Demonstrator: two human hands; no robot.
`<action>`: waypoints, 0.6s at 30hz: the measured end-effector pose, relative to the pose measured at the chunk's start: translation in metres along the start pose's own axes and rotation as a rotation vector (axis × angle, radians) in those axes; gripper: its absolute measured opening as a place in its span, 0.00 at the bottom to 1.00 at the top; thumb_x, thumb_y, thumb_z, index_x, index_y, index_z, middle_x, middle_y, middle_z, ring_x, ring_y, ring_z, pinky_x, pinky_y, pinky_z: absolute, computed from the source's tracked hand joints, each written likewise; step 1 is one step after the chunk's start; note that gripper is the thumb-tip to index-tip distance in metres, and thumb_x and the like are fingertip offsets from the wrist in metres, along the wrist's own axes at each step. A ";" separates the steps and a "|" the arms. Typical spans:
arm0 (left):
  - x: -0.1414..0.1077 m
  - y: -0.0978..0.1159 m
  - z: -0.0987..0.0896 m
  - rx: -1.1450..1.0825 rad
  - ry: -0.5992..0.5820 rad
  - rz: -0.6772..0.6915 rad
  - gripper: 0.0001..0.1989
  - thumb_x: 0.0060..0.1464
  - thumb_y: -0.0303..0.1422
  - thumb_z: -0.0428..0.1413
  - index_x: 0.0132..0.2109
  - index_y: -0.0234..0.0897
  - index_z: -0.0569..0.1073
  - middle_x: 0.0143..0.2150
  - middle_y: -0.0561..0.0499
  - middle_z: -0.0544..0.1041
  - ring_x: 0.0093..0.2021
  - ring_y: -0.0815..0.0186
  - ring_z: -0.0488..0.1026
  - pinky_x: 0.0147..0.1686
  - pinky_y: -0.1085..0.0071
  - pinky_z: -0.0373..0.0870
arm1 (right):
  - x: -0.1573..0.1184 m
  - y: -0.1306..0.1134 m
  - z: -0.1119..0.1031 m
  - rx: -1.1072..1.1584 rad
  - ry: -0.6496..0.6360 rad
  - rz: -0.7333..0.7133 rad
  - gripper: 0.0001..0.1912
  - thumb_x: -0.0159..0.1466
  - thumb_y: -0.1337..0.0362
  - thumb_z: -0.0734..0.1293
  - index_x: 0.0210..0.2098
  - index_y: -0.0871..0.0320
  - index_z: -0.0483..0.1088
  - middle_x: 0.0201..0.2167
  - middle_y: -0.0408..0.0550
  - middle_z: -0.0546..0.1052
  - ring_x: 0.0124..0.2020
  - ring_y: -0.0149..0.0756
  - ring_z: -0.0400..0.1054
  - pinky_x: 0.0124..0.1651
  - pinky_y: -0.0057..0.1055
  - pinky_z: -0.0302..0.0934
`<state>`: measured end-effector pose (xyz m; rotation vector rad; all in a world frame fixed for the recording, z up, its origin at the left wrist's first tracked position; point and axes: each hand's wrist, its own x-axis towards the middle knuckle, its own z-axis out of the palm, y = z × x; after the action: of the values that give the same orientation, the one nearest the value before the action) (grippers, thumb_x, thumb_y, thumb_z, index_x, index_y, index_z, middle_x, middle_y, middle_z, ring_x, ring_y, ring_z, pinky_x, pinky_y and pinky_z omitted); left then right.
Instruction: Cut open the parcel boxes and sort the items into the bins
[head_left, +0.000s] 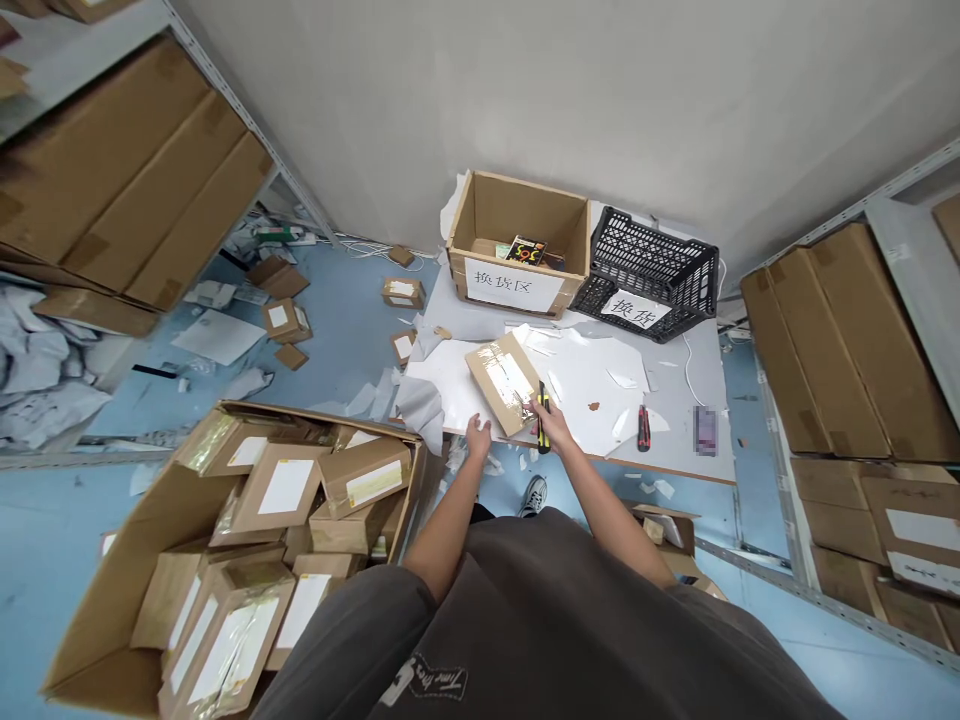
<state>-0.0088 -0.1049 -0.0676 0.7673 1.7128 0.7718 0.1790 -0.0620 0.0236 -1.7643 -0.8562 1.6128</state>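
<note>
A taped cardboard box with a white label (504,383) lies on the white table (694,385), near its front edge. My right hand (553,422) is closed around a yellow and black utility knife (543,418), at the box's right side. To the left of the box's lower corner is my left hand (478,436), its fingers apart and nothing in it. A red and black knife (643,428) rests on the table farther right. Scraps of white paper (621,379) are scattered around.
Behind the box stand an open carton (517,285) with a few items inside and a black plastic crate (652,270). A large carton full of parcels (112,625) is at my left. A purple, blurred object (705,430) lies on the table's right. Shelves flank both sides.
</note>
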 end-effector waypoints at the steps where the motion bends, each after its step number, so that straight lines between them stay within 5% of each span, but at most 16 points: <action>1: 0.006 0.009 -0.009 0.024 0.070 -0.008 0.35 0.70 0.50 0.55 0.76 0.39 0.65 0.72 0.35 0.73 0.72 0.46 0.71 0.73 0.50 0.65 | 0.000 0.000 -0.001 -0.004 -0.002 0.012 0.19 0.71 0.46 0.68 0.49 0.55 0.70 0.42 0.48 0.85 0.19 0.27 0.66 0.28 0.29 0.71; 4: 0.032 0.051 -0.037 0.226 0.179 0.199 0.31 0.73 0.43 0.50 0.77 0.41 0.65 0.78 0.40 0.66 0.76 0.52 0.65 0.76 0.57 0.62 | 0.002 -0.008 -0.005 -0.050 -0.009 0.014 0.16 0.73 0.48 0.65 0.49 0.52 0.63 0.38 0.43 0.83 0.19 0.29 0.68 0.29 0.29 0.73; 7: 0.063 0.099 -0.050 0.518 0.009 0.421 0.45 0.64 0.45 0.63 0.81 0.37 0.59 0.85 0.41 0.52 0.84 0.45 0.46 0.81 0.54 0.51 | 0.012 -0.027 -0.001 -0.109 -0.071 -0.010 0.13 0.75 0.49 0.63 0.49 0.50 0.59 0.34 0.38 0.80 0.21 0.30 0.70 0.30 0.28 0.73; 10: 0.087 0.130 -0.051 0.760 -0.147 0.389 0.60 0.54 0.47 0.71 0.83 0.35 0.50 0.86 0.37 0.44 0.85 0.38 0.36 0.80 0.47 0.51 | 0.032 -0.056 0.018 -0.264 -0.140 -0.055 0.12 0.78 0.50 0.60 0.50 0.51 0.61 0.32 0.38 0.79 0.24 0.32 0.73 0.34 0.29 0.73; 14: 0.100 0.133 -0.050 0.893 -0.222 0.379 0.63 0.55 0.54 0.70 0.84 0.37 0.47 0.86 0.37 0.39 0.85 0.37 0.34 0.79 0.44 0.51 | 0.066 -0.097 0.058 -0.825 -0.089 -0.211 0.14 0.80 0.54 0.60 0.54 0.56 0.69 0.43 0.51 0.85 0.41 0.39 0.81 0.49 0.30 0.71; 18: 0.102 0.123 -0.056 0.882 -0.235 0.401 0.64 0.56 0.60 0.68 0.84 0.38 0.46 0.87 0.38 0.38 0.85 0.37 0.34 0.79 0.44 0.51 | 0.089 -0.123 0.090 -1.209 -0.085 -0.247 0.18 0.80 0.61 0.60 0.63 0.65 0.70 0.60 0.66 0.81 0.61 0.48 0.77 0.59 0.33 0.67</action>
<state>-0.0720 0.0415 -0.0122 1.7636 1.6731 0.1193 0.0859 0.0841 0.0576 -2.1390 -2.2970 1.0044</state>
